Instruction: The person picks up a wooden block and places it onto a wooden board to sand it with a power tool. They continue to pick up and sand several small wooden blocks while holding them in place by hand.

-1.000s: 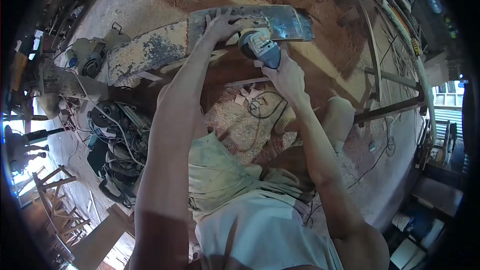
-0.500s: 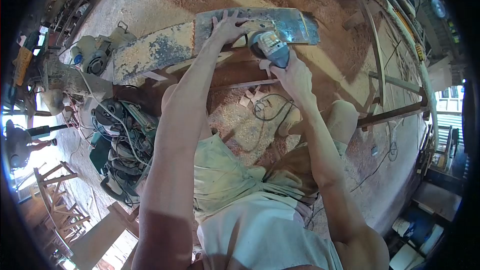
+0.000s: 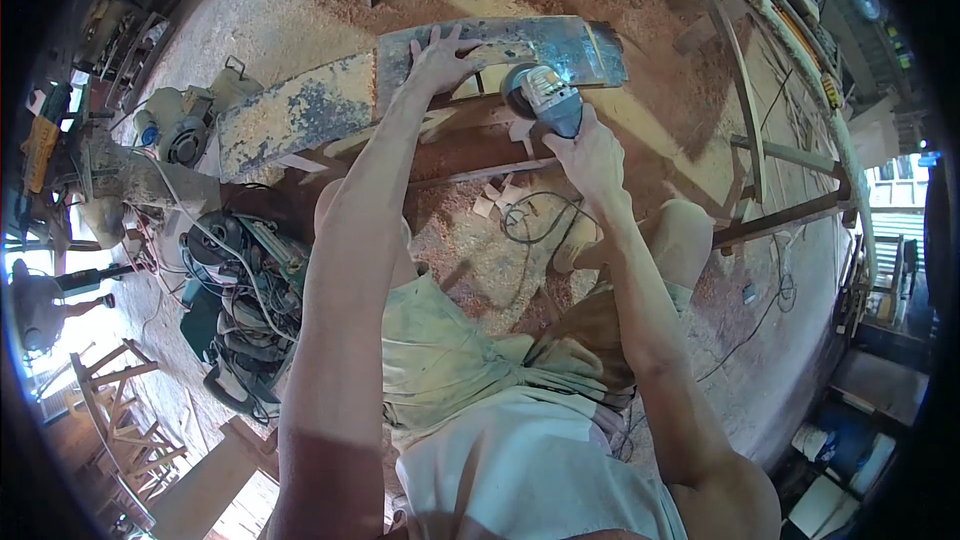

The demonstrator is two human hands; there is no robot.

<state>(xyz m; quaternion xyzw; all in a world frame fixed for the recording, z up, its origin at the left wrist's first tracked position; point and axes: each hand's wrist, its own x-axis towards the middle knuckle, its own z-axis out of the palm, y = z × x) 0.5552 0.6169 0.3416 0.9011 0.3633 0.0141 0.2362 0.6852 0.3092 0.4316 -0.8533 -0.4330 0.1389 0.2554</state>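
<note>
My right hand [image 3: 588,155] is wrapped round the rear body of an angle grinder [image 3: 550,92]. The grinder's round disc end points up and left, right beside a pale piece of wood [image 3: 505,53] on a low bench [image 3: 290,110]. My left hand [image 3: 440,62] lies with spread fingers over the left end of that wood, its thumb along the piece. Beneath both hands is the bench's dark, worn top section [image 3: 570,35]. Part of the wood is hidden by the left hand and the grinder.
Wood shavings cover the floor [image 3: 470,270], with small wood offcuts [image 3: 490,202] and a looped cable [image 3: 545,220] between my legs. Several power tools [image 3: 245,280] lie heaped at left, near a motor [image 3: 185,130]. A wooden frame [image 3: 790,215] stands at right.
The grinder has shifted slightly rightward relative to the bench. My left hand keeps its place on the wood. The whole view has turned a little, so the bench appears further left.
</note>
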